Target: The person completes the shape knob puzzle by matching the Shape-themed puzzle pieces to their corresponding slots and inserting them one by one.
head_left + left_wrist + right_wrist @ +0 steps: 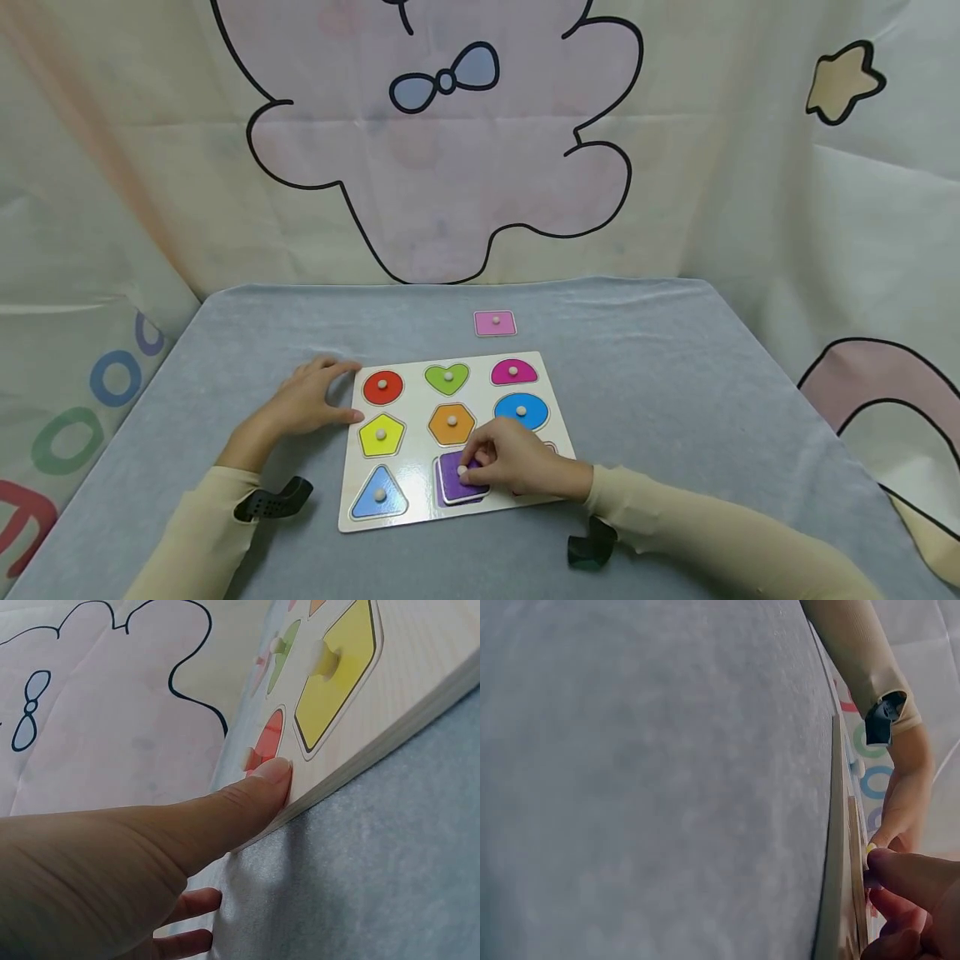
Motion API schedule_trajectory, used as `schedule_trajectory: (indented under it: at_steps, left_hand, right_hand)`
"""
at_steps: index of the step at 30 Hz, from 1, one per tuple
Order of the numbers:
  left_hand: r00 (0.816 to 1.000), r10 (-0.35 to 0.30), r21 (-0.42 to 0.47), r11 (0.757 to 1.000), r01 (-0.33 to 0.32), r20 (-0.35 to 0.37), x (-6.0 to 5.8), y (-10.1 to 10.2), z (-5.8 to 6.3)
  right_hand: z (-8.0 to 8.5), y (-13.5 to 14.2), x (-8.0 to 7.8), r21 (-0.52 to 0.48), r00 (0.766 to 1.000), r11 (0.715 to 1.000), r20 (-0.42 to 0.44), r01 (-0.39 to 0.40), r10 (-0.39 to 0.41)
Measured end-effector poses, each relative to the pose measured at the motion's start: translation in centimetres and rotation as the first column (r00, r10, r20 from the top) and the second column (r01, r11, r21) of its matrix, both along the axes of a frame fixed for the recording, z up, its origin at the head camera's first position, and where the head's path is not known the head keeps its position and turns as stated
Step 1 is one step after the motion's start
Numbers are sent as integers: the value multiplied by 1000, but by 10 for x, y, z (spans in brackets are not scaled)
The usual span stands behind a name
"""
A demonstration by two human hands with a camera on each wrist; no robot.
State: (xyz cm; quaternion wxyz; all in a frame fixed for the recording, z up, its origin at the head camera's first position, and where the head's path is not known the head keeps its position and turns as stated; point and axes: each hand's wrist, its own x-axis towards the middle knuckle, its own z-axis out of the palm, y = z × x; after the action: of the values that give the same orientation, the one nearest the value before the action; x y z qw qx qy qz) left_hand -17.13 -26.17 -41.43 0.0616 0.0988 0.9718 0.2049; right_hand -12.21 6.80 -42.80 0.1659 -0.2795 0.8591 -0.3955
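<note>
A white wooden puzzle board lies on the cloth, bearing several coloured shapes with small knobs. With thumb and fingers, my right hand pinches the knob of a purple square puzzle piece. This piece sits slightly askew over a purple square patch in the board's bottom row. My left hand is spread at the board's left side, its thumb touching the edge near the red circle. A pink rectangle piece lies on the cloth beyond the board. The right hand covers part of the board's lower right.
Around the purple square are a blue triangle, an orange hexagon and a blue oval. Grey-blue cloth covers the table. A printed curtain hangs behind it.
</note>
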Motion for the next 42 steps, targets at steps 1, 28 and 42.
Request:
schedule_trajectory:
  at_steps: [1,28,42]
  left_hand:
    - [1000,0,0,1000,0,2,0,0,0]
    - [1000,-23,8,1000,23,-1,-4,-2,-3]
    - [1000,-19,8,1000,20,-8,-3,-3,-3]
  right_hand:
    - [-1,-1,1,0,1000,1000,2,-1,1]
    - [-1,-5,4,18,1000,1000,-29,-11,11]
    - [-1,-8,3,41,1000,999,-26,-7,8]
